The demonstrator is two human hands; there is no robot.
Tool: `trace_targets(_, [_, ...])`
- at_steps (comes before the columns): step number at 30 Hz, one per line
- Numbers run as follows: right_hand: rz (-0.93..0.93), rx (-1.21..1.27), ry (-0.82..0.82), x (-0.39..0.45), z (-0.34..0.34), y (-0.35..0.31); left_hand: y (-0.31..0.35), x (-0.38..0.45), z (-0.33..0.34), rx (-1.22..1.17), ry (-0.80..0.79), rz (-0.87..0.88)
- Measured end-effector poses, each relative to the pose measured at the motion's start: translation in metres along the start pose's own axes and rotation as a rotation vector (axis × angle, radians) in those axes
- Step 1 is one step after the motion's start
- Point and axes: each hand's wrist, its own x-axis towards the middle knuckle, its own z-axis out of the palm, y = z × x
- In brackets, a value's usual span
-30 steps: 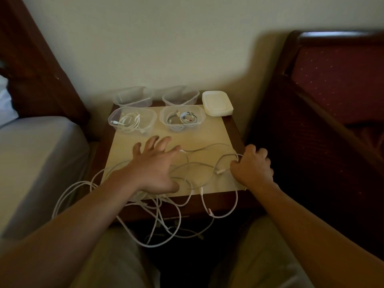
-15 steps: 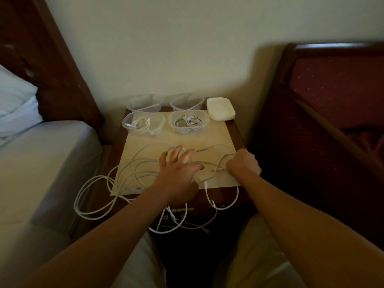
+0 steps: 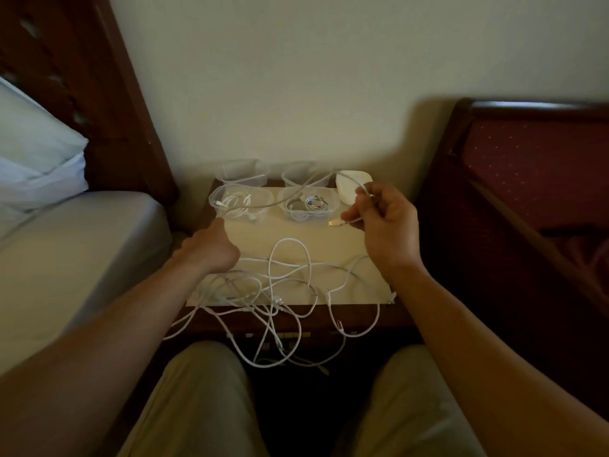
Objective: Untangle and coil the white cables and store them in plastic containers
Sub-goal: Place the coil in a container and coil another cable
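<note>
1. A tangle of thin white cables (image 3: 283, 285) sprawls over the cream mat (image 3: 296, 235) on the dark wooden nightstand (image 3: 400, 316), loops hanging off its front edge.
2. The right hand (image 3: 382, 222) is raised, fingers curled round one cable end with a gold-tipped plug (image 3: 334, 222).
3. That strand runs left to the left hand (image 3: 214, 249), which pinches it.
4. Four clear plastic containers (image 3: 242, 206) stand behind; the front two hold coiled cables.
5. White lids (image 3: 349, 188) sit stacked beside them.
</note>
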Motion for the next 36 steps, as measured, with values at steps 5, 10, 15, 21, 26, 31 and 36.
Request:
trace_targets(5, [0.132, -0.067, -0.054, -0.021, 0.006, 0.008, -0.024, -0.006, -0.005, -0.199, 0.178, 0.126])
trace_targets(10, [0.106, -0.167, -0.266, -0.044, 0.014, -0.002, 0.005, -0.042, -0.031, -0.645, 0.386, 0.327])
trace_targets(15, [0.074, -0.139, -0.528, -0.057, 0.048, -0.021, 0.066, -0.099, -0.064, -0.921, 0.182, 0.654])
trace_targets(21, [0.065, -0.148, -0.269, -0.041, 0.062, -0.033, 0.078, -0.111, -0.058, -0.892, 0.299, 0.850])
trace_targets(26, [0.177, -0.141, -0.225, -0.035, 0.060, -0.030, 0.046, -0.106, 0.005, -0.696, 0.490, 0.826])
trace_targets(31, [0.230, -0.067, -0.189, -0.027, 0.057, -0.032, 0.016, -0.083, 0.047, -0.183, 0.474, 0.815])
trace_targets(36, [0.276, 0.263, -0.041, -0.005, 0.039, -0.054, -0.024, -0.046, 0.057, 0.303, 0.423, 0.785])
